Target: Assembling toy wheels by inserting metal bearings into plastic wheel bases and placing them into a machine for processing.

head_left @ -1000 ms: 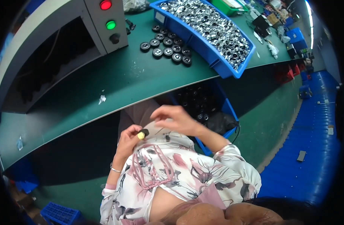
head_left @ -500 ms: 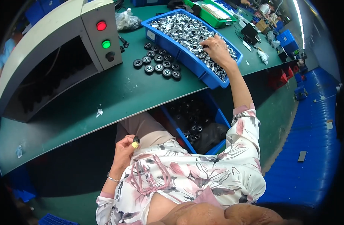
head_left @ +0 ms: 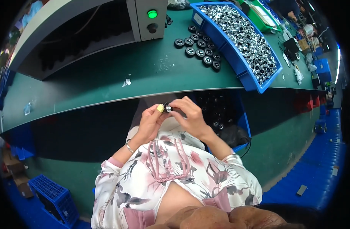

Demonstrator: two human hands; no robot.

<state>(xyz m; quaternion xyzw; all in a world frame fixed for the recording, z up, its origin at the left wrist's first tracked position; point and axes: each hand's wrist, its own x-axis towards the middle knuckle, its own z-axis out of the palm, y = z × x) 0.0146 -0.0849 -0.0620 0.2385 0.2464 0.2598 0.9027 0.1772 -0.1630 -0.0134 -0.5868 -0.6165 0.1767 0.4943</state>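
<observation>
My left hand (head_left: 147, 125), with yellow wrapping on its thumb, pinches a small black wheel (head_left: 166, 104) in front of my lap. My right hand (head_left: 192, 117) meets it there, its fingertips closed on a shiny silver cap (head_left: 168, 109) against the wheel. The fingers partly hide both pieces, so I cannot tell whether the cap is seated. Similar silver caps (head_left: 241, 36) fill a long blue bin (head_left: 236, 66) on the bench. To the left of that bin, several black wheels with silver centres (head_left: 200, 54) lie in loose rows.
A pale machine housing (head_left: 150, 9) with a green light stands on the green bench (head_left: 106, 84) at the left. Below the bench edge, a second blue bin (head_left: 242, 121) holds black wheels and a dark bag (head_left: 234, 135). A green tray (head_left: 261, 19) sits behind.
My right hand has left the bin of silver caps and come down to my left hand, bringing a cap. My left hand has risen slightly with the wheel. The view has shifted.
</observation>
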